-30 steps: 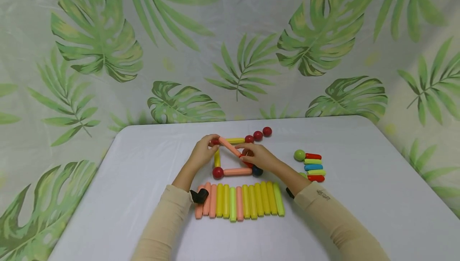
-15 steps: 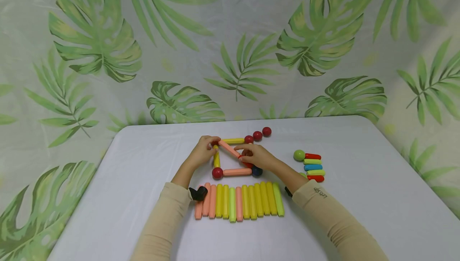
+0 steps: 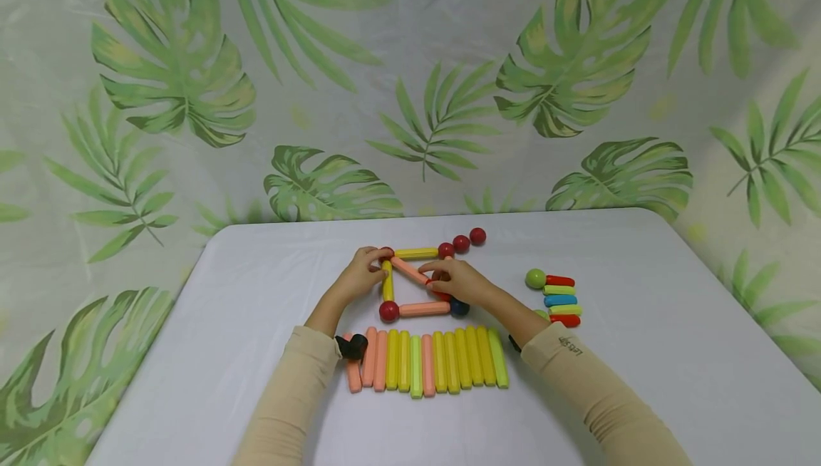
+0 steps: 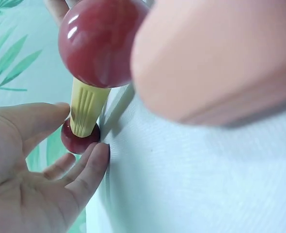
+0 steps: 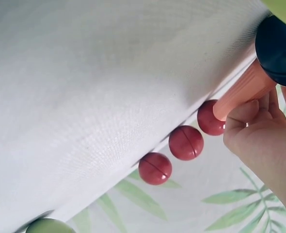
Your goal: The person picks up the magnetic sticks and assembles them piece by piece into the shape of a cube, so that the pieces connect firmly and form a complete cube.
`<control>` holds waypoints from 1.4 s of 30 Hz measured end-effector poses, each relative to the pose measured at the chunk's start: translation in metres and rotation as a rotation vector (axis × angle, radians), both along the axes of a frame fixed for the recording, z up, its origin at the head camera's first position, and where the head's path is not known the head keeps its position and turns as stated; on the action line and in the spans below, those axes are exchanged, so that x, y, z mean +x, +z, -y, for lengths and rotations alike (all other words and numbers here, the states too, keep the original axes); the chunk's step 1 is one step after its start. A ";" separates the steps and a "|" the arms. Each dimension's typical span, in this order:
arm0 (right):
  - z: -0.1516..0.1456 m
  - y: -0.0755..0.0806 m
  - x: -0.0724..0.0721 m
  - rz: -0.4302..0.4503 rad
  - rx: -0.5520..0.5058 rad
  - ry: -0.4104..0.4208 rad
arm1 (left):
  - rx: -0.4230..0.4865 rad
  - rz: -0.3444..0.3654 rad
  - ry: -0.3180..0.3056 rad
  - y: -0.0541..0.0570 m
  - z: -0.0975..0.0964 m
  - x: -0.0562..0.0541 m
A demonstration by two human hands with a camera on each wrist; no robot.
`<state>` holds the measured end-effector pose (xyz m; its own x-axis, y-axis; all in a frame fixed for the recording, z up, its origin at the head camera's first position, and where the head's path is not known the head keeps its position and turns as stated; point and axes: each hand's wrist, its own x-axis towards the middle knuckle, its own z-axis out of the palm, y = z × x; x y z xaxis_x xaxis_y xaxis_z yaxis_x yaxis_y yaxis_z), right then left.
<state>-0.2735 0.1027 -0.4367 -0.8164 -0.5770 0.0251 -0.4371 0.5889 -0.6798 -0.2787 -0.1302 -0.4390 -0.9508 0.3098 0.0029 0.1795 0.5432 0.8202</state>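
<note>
A frame of sticks and balls lies on the white table. My left hand (image 3: 360, 275) has its thumb and fingers around the red ball (image 4: 80, 139) at the far left corner. A yellow stick (image 4: 88, 104) joins that ball to the near left red ball (image 3: 388, 311). Across the frame runs a diagonal salmon stick (image 3: 409, 271), its far end beside the left fingertips. My right hand (image 3: 465, 281) pinches its near end, where a red piece shows, mostly hidden. Below this hand sits a dark blue ball (image 5: 278, 51), with another salmon stick (image 3: 425, 308) along the near side.
Nearer the person is a row of salmon, yellow and green sticks (image 3: 449, 359). Two loose red balls (image 3: 477, 236) lie beyond the far right corner. To the right are short red, green and blue sticks (image 3: 560, 300) and a green ball (image 3: 535, 278).
The diagonal stick's far end has come down toward the far left corner. My left fingers have shifted slightly down onto the ball there. The right hand stays nearly where it was.
</note>
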 end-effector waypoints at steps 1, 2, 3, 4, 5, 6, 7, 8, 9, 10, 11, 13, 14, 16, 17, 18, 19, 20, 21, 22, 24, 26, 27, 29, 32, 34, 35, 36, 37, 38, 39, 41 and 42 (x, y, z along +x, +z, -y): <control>0.000 0.000 0.000 0.005 0.000 -0.006 | 0.015 0.010 0.009 -0.001 0.000 0.000; 0.001 0.001 0.001 0.011 0.000 -0.013 | 0.031 0.026 0.020 -0.001 0.000 -0.001; 0.001 0.001 0.001 0.019 0.001 -0.022 | 0.047 0.051 0.034 -0.002 0.000 -0.001; 0.001 0.001 0.001 0.026 0.005 -0.033 | 0.060 0.077 0.048 -0.002 -0.001 -0.001; 0.002 0.001 0.001 0.035 0.008 -0.046 | 0.072 0.119 0.073 -0.001 -0.001 0.000; 0.002 0.001 0.001 0.044 0.010 -0.056 | 0.086 0.155 0.086 -0.001 -0.002 0.000; 0.003 0.001 0.001 0.051 0.016 -0.067 | 0.096 0.186 0.093 -0.001 -0.002 0.000; 0.003 0.001 0.001 0.056 0.022 -0.073 | 0.110 0.214 0.096 0.000 -0.003 0.001; 0.003 0.001 0.001 0.059 0.028 -0.078 | 0.120 0.237 0.097 0.001 -0.003 0.001; 0.003 0.002 0.001 0.063 0.032 -0.079 | 0.129 0.253 0.094 0.002 -0.003 0.002; 0.002 0.003 0.001 0.064 0.031 -0.078 | 0.139 0.270 0.094 0.003 -0.004 0.003; 0.000 0.005 0.001 0.058 0.016 -0.082 | 0.156 0.303 0.092 0.006 -0.003 0.005; -0.002 0.007 0.002 0.052 0.004 -0.090 | 0.165 0.319 0.090 0.007 -0.003 0.006; -0.006 0.010 0.002 0.040 -0.018 -0.132 | 0.173 0.354 0.088 0.010 -0.001 0.008; -0.008 0.011 0.002 0.031 -0.025 -0.164 | 0.172 0.372 0.084 0.010 0.000 0.009; -0.011 0.011 0.002 0.026 -0.018 -0.201 | 0.173 0.390 0.076 0.011 0.001 0.010; -0.013 0.012 0.003 0.028 -0.008 -0.233 | 0.170 0.404 0.069 0.012 0.001 0.012; -0.015 0.012 0.003 0.039 0.009 -0.260 | 0.165 0.412 0.060 0.012 0.002 0.013; -0.017 0.011 0.002 0.056 0.028 -0.281 | 0.158 0.420 0.053 0.013 0.002 0.014; -0.018 0.010 0.002 0.072 0.046 -0.295 | 0.151 0.422 0.044 0.013 0.002 0.015; -0.020 0.009 0.001 0.103 0.075 -0.304 | 0.140 0.416 0.032 0.014 0.001 0.017; -0.020 0.008 0.000 0.135 0.077 -0.303 | 0.125 0.400 0.028 0.015 0.000 0.018; -0.020 0.008 0.000 0.139 0.079 -0.304 | 0.120 0.395 0.026 0.015 -0.001 0.018; -0.021 0.008 -0.001 0.148 0.084 -0.307 | 0.112 0.389 0.028 0.016 -0.002 0.019; -0.026 0.013 0.002 0.139 0.074 -0.281 | 0.102 0.389 0.018 0.017 0.000 0.020; -0.035 0.018 0.005 0.104 0.064 -0.256 | 0.062 0.358 0.001 0.018 0.005 0.023; -0.041 0.021 0.008 0.075 0.056 -0.235 | 0.026 0.329 -0.009 0.019 0.009 0.026; -0.048 0.024 0.010 0.041 0.049 -0.221 | -0.007 0.292 -0.024 0.019 0.014 0.029; -0.056 0.028 0.013 0.004 0.047 -0.215 | -0.044 0.251 -0.037 0.020 0.019 0.034; -0.065 0.031 0.015 -0.031 0.049 -0.214 | -0.087 0.208 -0.041 0.021 0.024 0.040; -0.074 0.033 0.018 -0.056 0.049 -0.213 | -0.121 0.169 -0.047 0.021 0.030 0.047; -0.092 0.036 0.022 -0.088 0.063 -0.227 | -0.171 0.113 -0.042 0.021 0.039 0.062; -0.101 0.036 0.024 -0.089 0.070 -0.245 | -0.188 0.090 -0.037 0.021 0.043 0.071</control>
<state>-0.2499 0.2040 -0.4002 -0.9281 -0.3655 0.0704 -0.3324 0.7287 -0.5987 -0.2081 -0.1730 -0.4182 -0.9326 0.3317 -0.1425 0.1331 0.6827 0.7185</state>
